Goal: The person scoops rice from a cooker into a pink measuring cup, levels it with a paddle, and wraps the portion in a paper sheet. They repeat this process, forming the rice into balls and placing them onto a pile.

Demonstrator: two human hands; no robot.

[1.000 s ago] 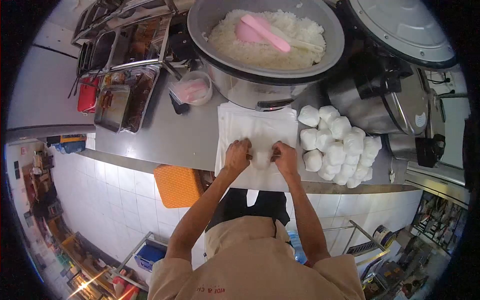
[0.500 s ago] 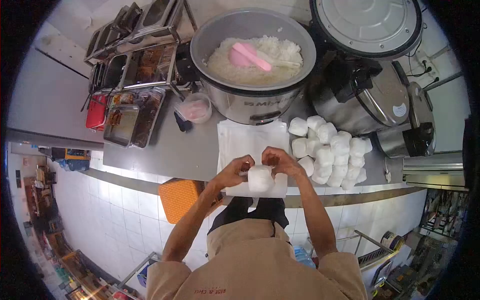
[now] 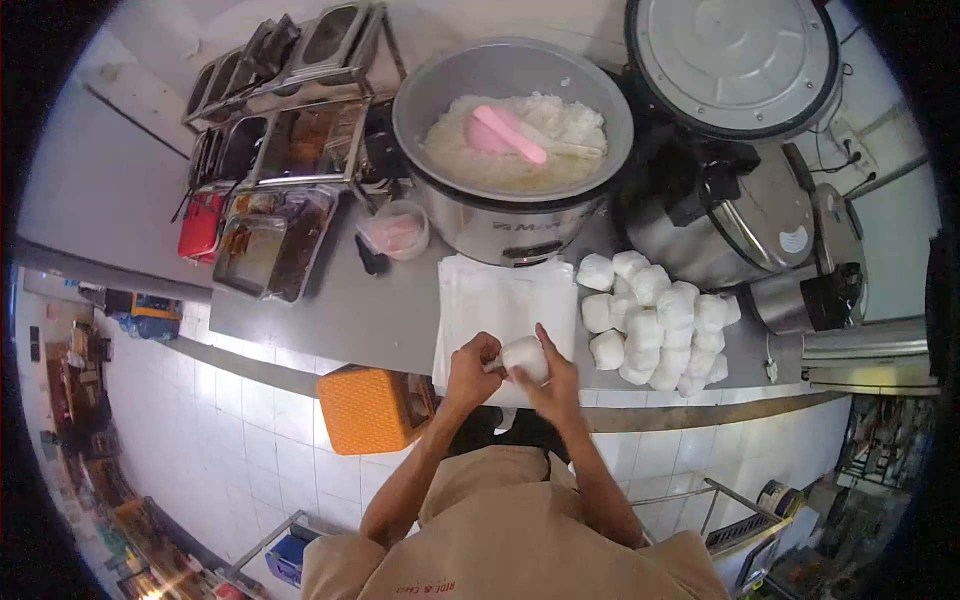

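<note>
Bundle [image 3: 526, 358], white and almost round, sits between the left hand [image 3: 471, 372] and right hand [image 3: 552, 386]. The left pinches its thin end [image 3: 492, 366]; the right hugs the other side.

A tan shirt [image 3: 520, 545] is worn, its cloth loosely creased across the body. The short, wide sleeves [image 3: 340, 562] are cut to end near the elbows, so that the forearms [image 3: 450, 420] are left uncovered. Red lettering [image 3: 425, 588] is printed on the shirt in one short line, too small to be read in full. Black trousers [image 3: 530, 430] are partly seen. The left hand [image 3: 470, 372] and right hand [image 3: 553, 392] are bare.
</note>
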